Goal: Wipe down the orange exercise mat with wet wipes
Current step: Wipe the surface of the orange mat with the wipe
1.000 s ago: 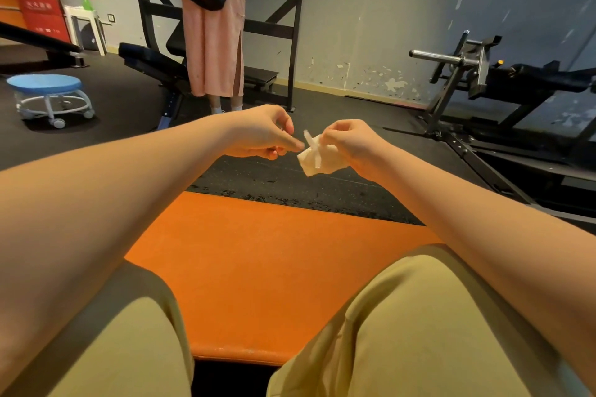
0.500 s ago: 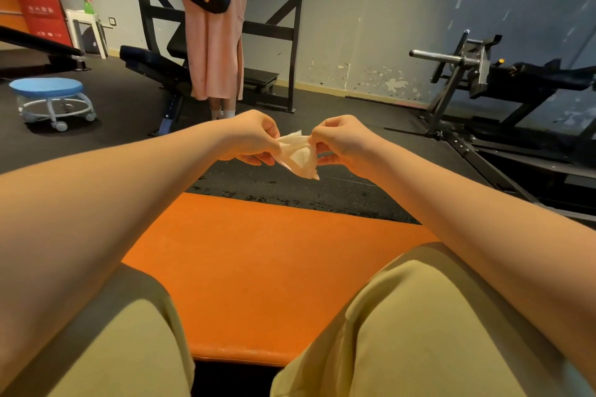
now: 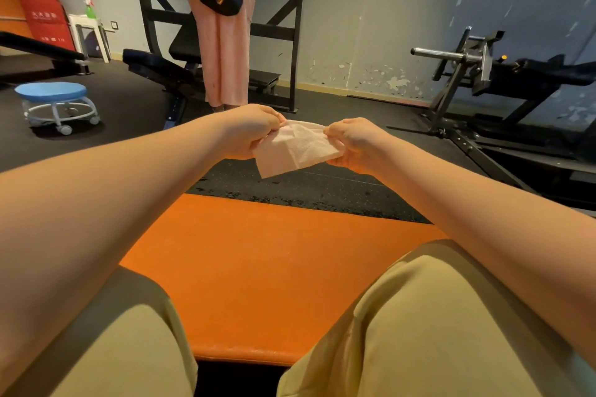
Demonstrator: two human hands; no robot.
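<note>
**Ana:** Hands first, then. What did each one have hold of?

**Ben:** Both pinched the same thing. The left hand had its grip closed on the upper left corner of a pale, thin, square wet wipe, and the right hand had its grip closed on the right edge. The sheet was stretched between them, one loose corner hanging down.

**Ana:** Why hold it out like that?

**Ben:** My guess was to open it flat, so more of it could meet the surface in one pass.

**Ana:** And where was the thing to be cleaned?

**Ben:** The flat orange padded exercise mat lay below the wipe and nearer the person, who sat on it with a knee in khaki shorts at either side. The wipe was well above it, not touching, and hung past the mat's far edge, over the black rubber floor.

**Ana:** So wiping had not begun?

**Ben:** I judged not. Beyond the mat another person in a long pink dress stood by a black rack.
</note>
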